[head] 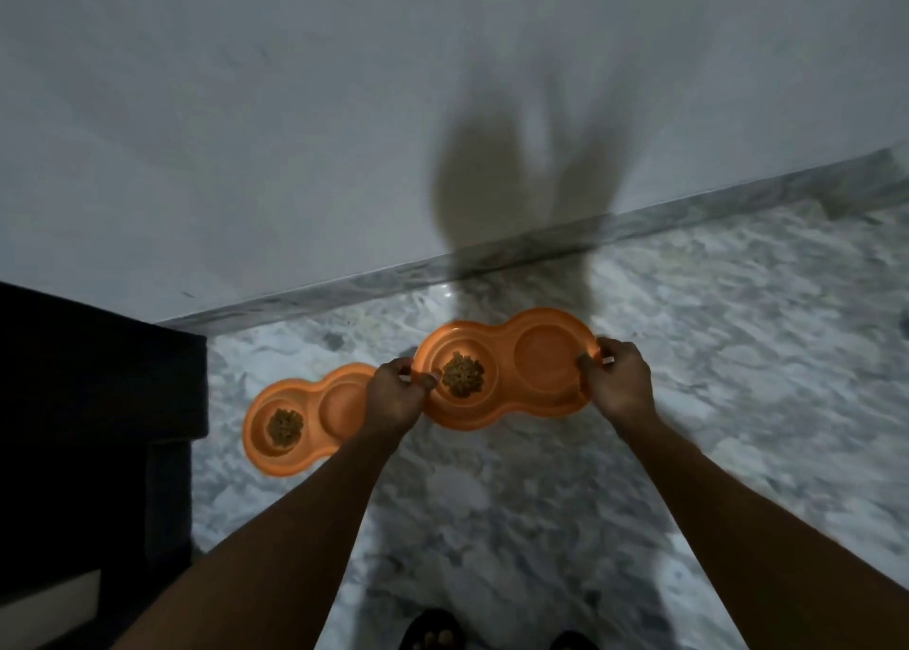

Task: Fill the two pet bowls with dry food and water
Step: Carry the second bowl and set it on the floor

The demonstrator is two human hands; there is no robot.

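Observation:
I hold an orange double pet bowl (501, 398) above the floor by its two ends. My left hand (396, 396) grips its left rim and my right hand (617, 384) grips its right rim. Its left well holds a heap of brown dry food (462, 376); its right well (546, 361) looks smooth, and I cannot tell whether water is in it. A second orange double bowl (295, 423) lies on the floor to the left, with dry food (284, 425) in its left well. Its right well (342, 403) is partly hidden by my left hand.
The marble floor (713, 354) meets a pale wall (295, 133) along a stone skirting (541, 241). A dark piece of furniture (88, 428) stands close on the left of the lying bowl. My feet in dark sandals (433, 630) show at the bottom edge.

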